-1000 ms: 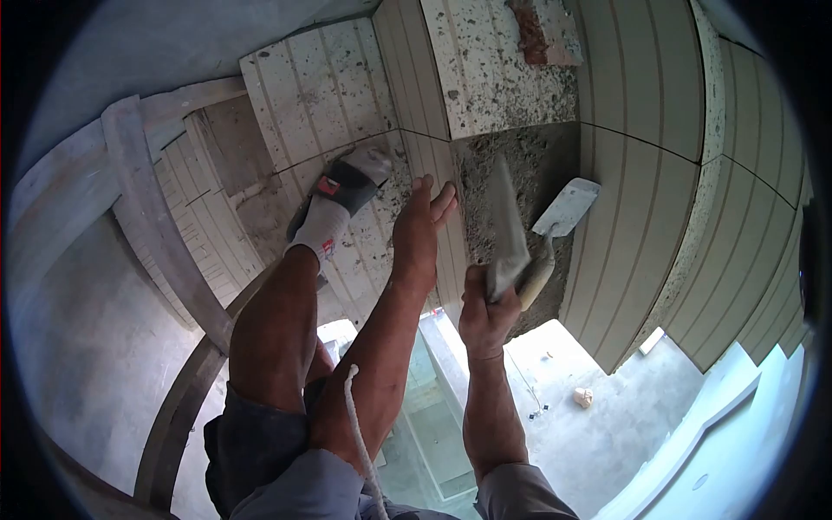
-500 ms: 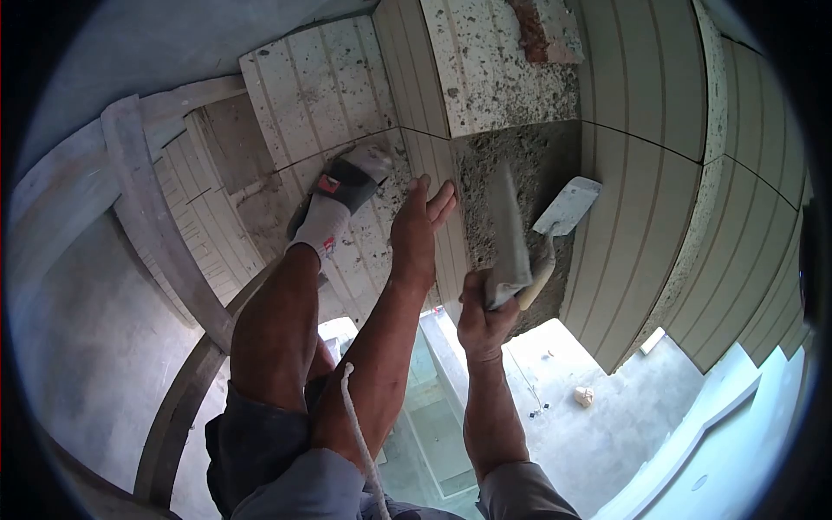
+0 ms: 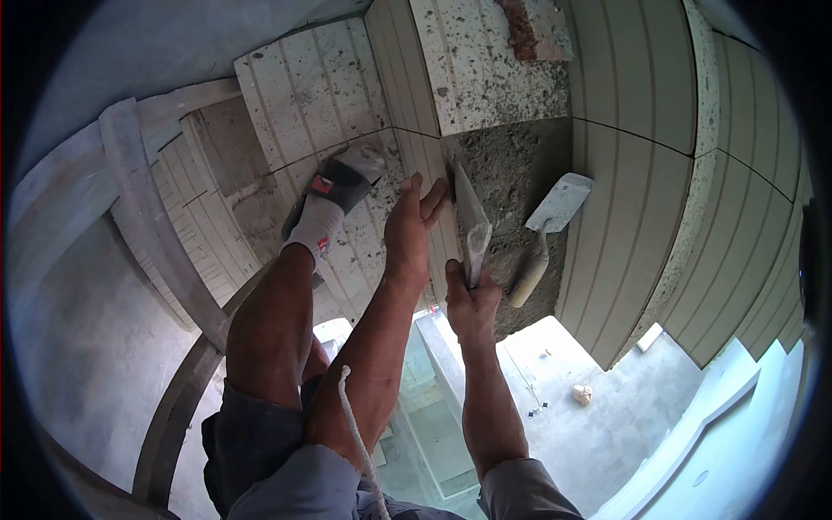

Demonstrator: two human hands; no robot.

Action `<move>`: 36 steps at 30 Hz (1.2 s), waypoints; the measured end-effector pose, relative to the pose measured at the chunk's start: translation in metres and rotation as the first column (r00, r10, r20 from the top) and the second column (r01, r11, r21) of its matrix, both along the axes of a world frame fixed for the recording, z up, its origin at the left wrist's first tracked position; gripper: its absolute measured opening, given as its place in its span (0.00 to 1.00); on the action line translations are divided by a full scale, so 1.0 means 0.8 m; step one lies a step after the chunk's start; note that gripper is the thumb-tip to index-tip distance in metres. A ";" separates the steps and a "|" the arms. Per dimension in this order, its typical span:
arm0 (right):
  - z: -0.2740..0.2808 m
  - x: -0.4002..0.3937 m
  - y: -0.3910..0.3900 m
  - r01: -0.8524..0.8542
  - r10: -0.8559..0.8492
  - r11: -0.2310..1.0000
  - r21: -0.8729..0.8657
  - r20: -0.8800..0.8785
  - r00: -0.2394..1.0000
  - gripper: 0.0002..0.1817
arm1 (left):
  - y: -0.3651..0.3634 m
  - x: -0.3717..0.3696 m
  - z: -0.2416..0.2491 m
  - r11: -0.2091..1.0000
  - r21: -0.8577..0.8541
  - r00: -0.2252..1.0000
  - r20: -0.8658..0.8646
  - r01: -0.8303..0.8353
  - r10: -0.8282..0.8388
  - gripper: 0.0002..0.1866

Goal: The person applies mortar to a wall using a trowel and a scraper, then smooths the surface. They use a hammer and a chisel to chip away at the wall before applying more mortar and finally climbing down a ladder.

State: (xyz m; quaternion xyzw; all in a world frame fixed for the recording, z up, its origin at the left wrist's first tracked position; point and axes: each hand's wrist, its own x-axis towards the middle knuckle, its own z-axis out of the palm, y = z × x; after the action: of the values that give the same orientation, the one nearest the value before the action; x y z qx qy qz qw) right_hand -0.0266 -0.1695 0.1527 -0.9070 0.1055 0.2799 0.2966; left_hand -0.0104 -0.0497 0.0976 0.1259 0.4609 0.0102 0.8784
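Observation:
My right hand (image 3: 475,310) is wrapped round the handle of a pointing trowel (image 3: 470,204). The trowel's narrow blade points away from me, along the left border of a grey mortar bed (image 3: 524,160). My left hand (image 3: 409,232) is open, its fingers stretched out at the narrow grooved tile (image 3: 422,156) just left of the mortar. A second trowel (image 3: 559,204) with a squarer blade and wooden handle lies on the right part of the mortar, its blade reaching the grooved tile beside it.
My sandalled foot (image 3: 347,180) stands on speckled step tiles at the left. Beyond the mortar is a speckled tile (image 3: 485,87) with a reddish-brown piece (image 3: 529,30) on it. Grooved tiles (image 3: 633,208) line the right. A curved wooden railing (image 3: 165,208) runs along the left. Below lies a pale floor (image 3: 607,442).
My right hand has moved left and slightly forward, bringing the trowel from the middle of the mortar to its left border. The left hand stays almost in place.

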 end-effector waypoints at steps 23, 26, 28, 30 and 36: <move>0.003 -0.004 0.002 0.032 -0.043 0.992 0.124 0.090 0.995 0.10 | -0.001 0.002 0.000 0.998 -0.020 0.998 -0.017 -0.057 0.056 0.33; 0.010 0.003 0.007 0.037 -0.037 0.999 -0.003 0.017 0.999 0.10 | -0.005 0.006 -0.001 0.994 -0.026 0.994 -0.030 -0.106 0.105 0.33; 0.018 -0.004 0.001 0.028 -0.028 0.999 -0.018 0.027 0.999 0.10 | -0.009 0.003 0.002 0.989 -0.028 0.989 -0.049 -0.143 0.142 0.33; 0.019 -0.005 -0.004 -0.010 -0.003 0.995 0.098 0.127 0.992 0.11 | -0.007 0.008 0.000 0.988 0.018 0.988 -0.029 -0.152 0.152 0.33; 0.016 -0.004 0.002 -0.109 0.117 0.991 -0.079 0.091 0.989 0.12 | -0.006 -0.001 -0.005 1.000 -0.011 1.000 0.009 -0.027 0.027 0.34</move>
State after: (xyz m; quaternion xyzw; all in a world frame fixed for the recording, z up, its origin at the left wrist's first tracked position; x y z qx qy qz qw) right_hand -0.0300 -0.1677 0.1656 -0.9342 0.0498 0.2484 0.2512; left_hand -0.0112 -0.0541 0.0934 0.1148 0.4584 0.0199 0.8811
